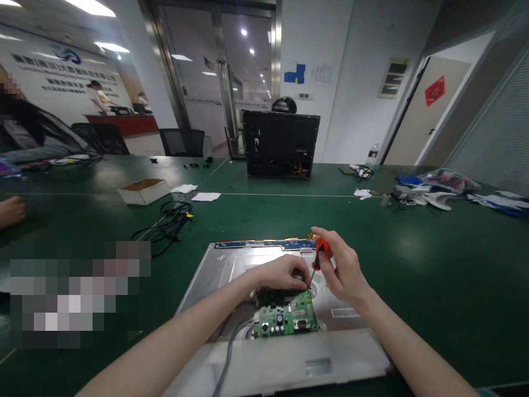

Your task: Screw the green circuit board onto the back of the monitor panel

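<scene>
My right hand (345, 273) grips a screwdriver (320, 256) with an orange and black handle. Its shaft slants down to the top corner of a green circuit board (283, 317). Beside the tip, my left hand (285, 271) has its fingers pinched together low over that corner; what they hold, if anything, is hidden. The board sits on the metal back of a flat display panel (345, 350). Along the panel's far edge runs a narrow blue circuit strip (264, 244). A grey cable (228, 353) leads from the board's left side toward me.
A black monitor housing (282, 144) stands upright across the green table (433, 264). To the left lie coiled black cables (169, 223), an open cardboard box (144, 192) and papers (206, 197). Parts and bags (448, 181) lie at far right. Another person's hand (11, 212) rests at the left edge.
</scene>
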Demonstrator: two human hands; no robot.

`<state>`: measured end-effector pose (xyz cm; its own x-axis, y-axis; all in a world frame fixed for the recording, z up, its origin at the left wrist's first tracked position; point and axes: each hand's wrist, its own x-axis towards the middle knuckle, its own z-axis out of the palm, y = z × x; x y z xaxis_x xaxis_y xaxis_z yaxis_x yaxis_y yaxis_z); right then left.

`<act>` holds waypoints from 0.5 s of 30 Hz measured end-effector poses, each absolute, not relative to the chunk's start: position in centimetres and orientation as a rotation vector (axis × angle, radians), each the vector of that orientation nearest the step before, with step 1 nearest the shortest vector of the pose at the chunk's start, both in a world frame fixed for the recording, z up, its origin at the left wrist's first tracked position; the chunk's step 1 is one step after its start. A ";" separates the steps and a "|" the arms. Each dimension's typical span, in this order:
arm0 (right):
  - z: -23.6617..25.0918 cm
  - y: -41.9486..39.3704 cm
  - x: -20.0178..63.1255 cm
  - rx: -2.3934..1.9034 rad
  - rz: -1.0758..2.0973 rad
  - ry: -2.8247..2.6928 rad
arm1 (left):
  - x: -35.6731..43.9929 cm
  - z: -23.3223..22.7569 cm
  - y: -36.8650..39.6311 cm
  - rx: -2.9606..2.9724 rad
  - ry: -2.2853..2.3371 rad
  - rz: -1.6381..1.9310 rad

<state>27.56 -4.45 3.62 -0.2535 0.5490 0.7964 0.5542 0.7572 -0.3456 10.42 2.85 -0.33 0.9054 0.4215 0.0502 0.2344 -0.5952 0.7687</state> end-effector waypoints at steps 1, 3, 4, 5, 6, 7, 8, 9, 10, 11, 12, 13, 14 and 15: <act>3.6 -4.4 27.5 -0.855 -0.019 -1.909 | 10.4 -0.4 2.9 2.230 0.467 0.287; 3.5 -4.3 27.5 -0.870 -0.041 -1.901 | 10.4 -0.5 2.9 2.231 0.472 0.289; 3.4 -4.3 27.4 -0.874 -0.053 -1.896 | 10.4 -0.5 3.0 2.231 0.475 0.289; 3.4 -4.3 27.4 -0.873 -0.068 -1.888 | 10.4 -0.6 3.0 2.231 0.477 0.288; 3.3 -4.2 27.3 -0.874 -0.083 -1.879 | 10.4 -0.6 3.0 2.232 0.479 0.287; 3.2 -4.2 27.3 -0.876 -0.095 -1.870 | 10.4 -0.6 3.0 2.232 0.480 0.286; 3.2 -4.2 27.3 -0.881 -0.105 -1.861 | 10.4 -0.6 3.0 2.232 0.481 0.286; 3.1 -4.1 27.3 -0.888 -0.113 -1.854 | 10.4 -0.6 3.0 2.232 0.482 0.285; 3.1 -4.1 27.3 -0.895 -0.120 -1.850 | 10.4 -0.6 3.0 2.232 0.482 0.285; 3.0 -4.0 27.3 -0.900 -0.128 -1.849 | 10.4 -0.6 2.9 2.231 0.482 0.285; 2.9 -4.0 27.3 -0.905 -0.137 -1.851 | 10.4 -0.5 2.9 2.231 0.482 0.284; 2.9 -4.0 27.3 -0.908 -0.145 -1.853 | 10.4 -0.5 2.9 2.231 0.481 0.284; 2.8 -3.9 27.4 -0.910 -0.151 -1.857 | 10.4 -0.4 2.9 2.232 0.482 0.283; 2.8 -3.9 27.4 -0.913 -0.156 -1.861 | 10.4 -0.4 2.9 2.233 0.484 0.283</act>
<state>27.39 -3.92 2.76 -0.1997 0.5190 0.8311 0.6503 0.7047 -0.2838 10.42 2.91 -0.43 0.9012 0.4313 0.0427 0.2483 -0.5946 0.7647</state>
